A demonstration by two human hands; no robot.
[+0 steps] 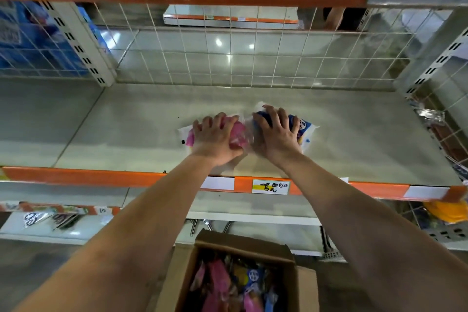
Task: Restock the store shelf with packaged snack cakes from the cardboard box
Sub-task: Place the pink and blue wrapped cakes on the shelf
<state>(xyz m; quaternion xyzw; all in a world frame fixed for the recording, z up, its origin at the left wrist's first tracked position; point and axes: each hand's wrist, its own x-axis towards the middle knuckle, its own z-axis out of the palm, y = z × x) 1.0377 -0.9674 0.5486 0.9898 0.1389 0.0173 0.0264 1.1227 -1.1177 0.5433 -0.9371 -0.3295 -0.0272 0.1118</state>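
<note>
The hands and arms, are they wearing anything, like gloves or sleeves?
No gloves. The left hand and the right hand are both bare, and so are both forearms as far as the picture shows. No sleeves, watch, rings or bracelets show.

Price tag [270, 186] on the shelf's orange front rail [101, 177] is showing handwritten "面包" and "5元". Blue snack package [302, 126] print is remaining illegible.

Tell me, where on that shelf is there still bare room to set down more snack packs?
Bare shelf runs left of the pink pack under the left hand, right of the blue pack under the right hand, and behind both to the wire grid. Only the middle and the cardboard box are crowded.
</note>
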